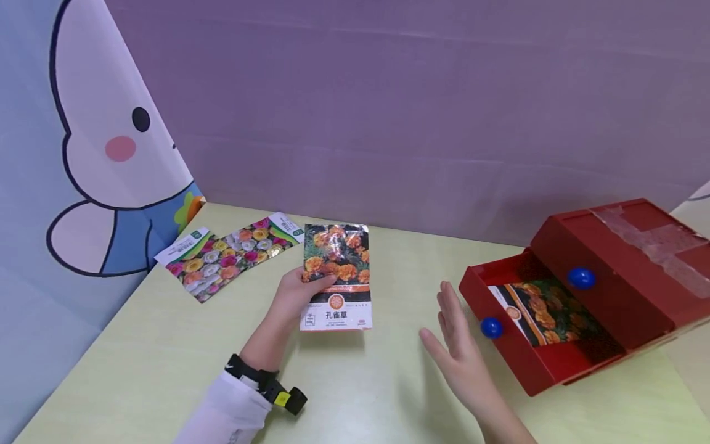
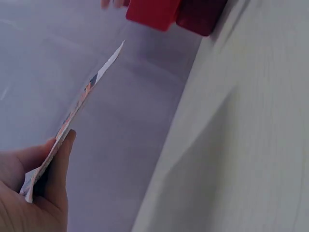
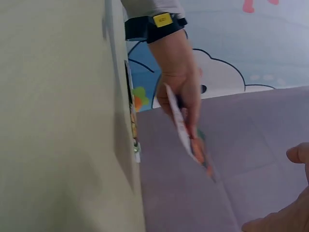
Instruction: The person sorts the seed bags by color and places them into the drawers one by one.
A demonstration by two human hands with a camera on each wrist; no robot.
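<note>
My left hand (image 1: 296, 296) pinches a seed packet (image 1: 336, 256) with orange marigolds by its left edge, thumb across the front. The left wrist view shows the packet (image 2: 72, 116) edge-on, raised above the table with its shadow beside it. My right hand (image 1: 457, 351) holds nothing; its fingers are extended and the thumb stands apart, just left of the red drawer (image 1: 566, 367). Another marigold seed packet (image 1: 549, 311) lies inside that pulled-out drawer, its far end shaded by the cabinet.
The red cabinet (image 1: 616, 259) has blue knobs and clear tape on top. Two seed packets with mixed-colour flowers (image 1: 257, 242) (image 1: 208, 265) lie overlapping at the table's back left. A purple backdrop (image 1: 388, 123) rises behind the table (image 1: 344, 394), with a cartoon-printed sheet (image 1: 94, 166) at left.
</note>
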